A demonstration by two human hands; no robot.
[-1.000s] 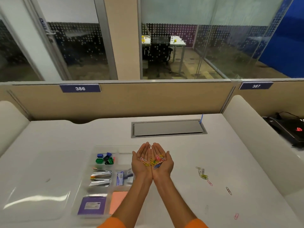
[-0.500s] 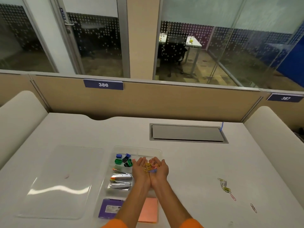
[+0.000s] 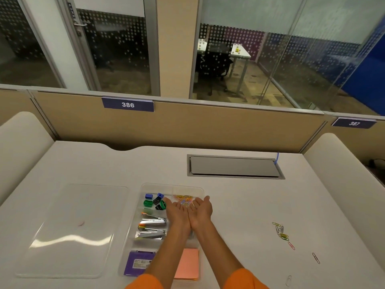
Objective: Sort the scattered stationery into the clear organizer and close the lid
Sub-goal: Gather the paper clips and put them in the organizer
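Head: paper clips (image 3: pixel 184 198) beyond left hand (image 3: pixel 177 212)

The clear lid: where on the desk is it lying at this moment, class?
In the head view the clear lid lies flat on the white desk, just left of the clear organizer, not on it.

**One head-worn view, forward and down**

A single wide-angle camera sits on the person's head, above the near edge of the table (image 3: pixel 239 205), facing forward and tilted downward. The left hand (image 3: pixel 177 211) and right hand (image 3: pixel 201 209) appear low in mid-frame, close to the lens, over the clear organizer (image 3: pixel 170 185). Farther off, the view takes in the partition (image 3: pixel 208 130) and the glass walls (image 3: pixel 312 59) behind; straight edges bow outward.
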